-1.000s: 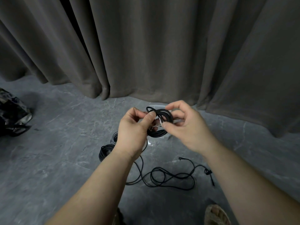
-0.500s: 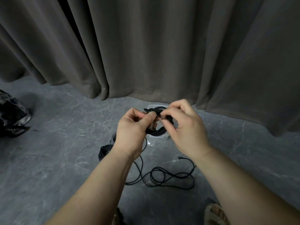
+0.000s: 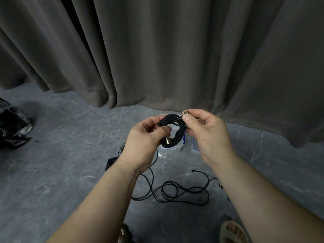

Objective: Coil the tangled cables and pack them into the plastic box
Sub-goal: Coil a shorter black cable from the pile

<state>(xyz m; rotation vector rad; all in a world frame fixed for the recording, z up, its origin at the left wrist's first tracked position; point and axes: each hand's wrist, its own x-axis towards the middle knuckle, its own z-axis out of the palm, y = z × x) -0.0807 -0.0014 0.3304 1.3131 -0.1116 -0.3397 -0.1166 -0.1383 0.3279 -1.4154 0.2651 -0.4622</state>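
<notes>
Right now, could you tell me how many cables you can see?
3, possibly more: a coiled cable held in both hands, a loose cable sprawled on the floor, and a dark bundle partly hidden behind the left forearm.

The left hand grips a black coiled cable, fingers curled round one side, a metal plug hanging just under the thumb. The right hand pinches the cable's other plug between thumb and forefinger at the coil's far right edge. Behind the coil, a clear plastic box sits on the grey floor, with its lid just to the right. Nearer, a loose tangled cable sprawls across the floor. A dark curtain hangs at the far side, and a dark bag lies far left.
</notes>
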